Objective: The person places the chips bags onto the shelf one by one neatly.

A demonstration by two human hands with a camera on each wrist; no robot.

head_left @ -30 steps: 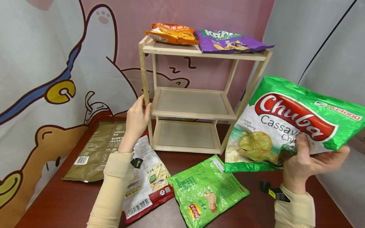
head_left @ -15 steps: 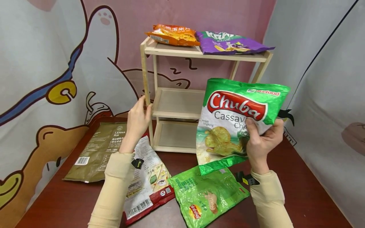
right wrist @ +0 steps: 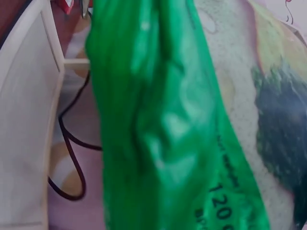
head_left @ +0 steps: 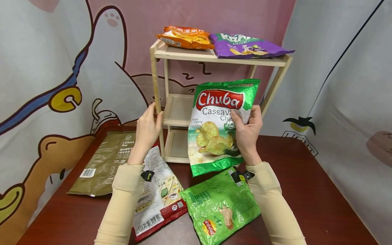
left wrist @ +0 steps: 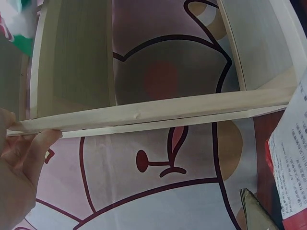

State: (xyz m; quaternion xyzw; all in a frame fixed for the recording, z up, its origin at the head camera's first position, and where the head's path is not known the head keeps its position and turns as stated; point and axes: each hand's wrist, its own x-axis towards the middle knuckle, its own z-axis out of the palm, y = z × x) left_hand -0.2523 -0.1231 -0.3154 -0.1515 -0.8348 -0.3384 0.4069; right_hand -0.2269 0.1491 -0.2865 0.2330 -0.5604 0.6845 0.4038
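The Chuba chip bag (head_left: 214,131) is pinched at its right edge by the right hand (head_left: 248,128) and held, slightly tilted, before the wooden shelf (head_left: 190,57), whose left post (head_left: 156,81) is gripped by the left hand (head_left: 148,126). If brought in too low, its bottom could be caught on the middle tier (head_left: 179,108) and the shelf jolted.

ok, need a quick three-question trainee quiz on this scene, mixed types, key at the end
1. Which item does the right grip hold?
2. True or false: the left grip holds a snack bag.
3. How many bags lie on the top shelf? A) one B) two C) four

Key:
1. The Chuba bag.
2. False; it holds the left front post.
3. B: an orange bag and a purple bag.
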